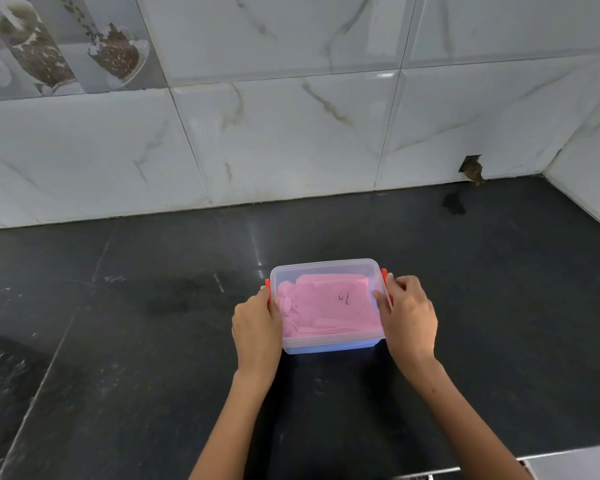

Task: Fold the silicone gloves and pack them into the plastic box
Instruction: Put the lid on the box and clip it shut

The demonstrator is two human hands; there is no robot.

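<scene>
A clear plastic box [326, 266] with its translucent lid on stands on the black counter in the middle of the view. Folded pink silicone gloves [329, 306] fill it and show through the lid. My left hand [257, 327] grips the box's left end, thumb on the lid beside the red clip [267, 284]. My right hand [409, 313] grips the right end, thumb on the lid and fingers curled over the other red clip [383, 272].
The black stone counter [153, 341] runs to a white marble-tiled wall [291, 133] at the back and right. A small dark hole with debris [471, 168] sits at the wall's base. A metal edge [568, 462] shows at the bottom right.
</scene>
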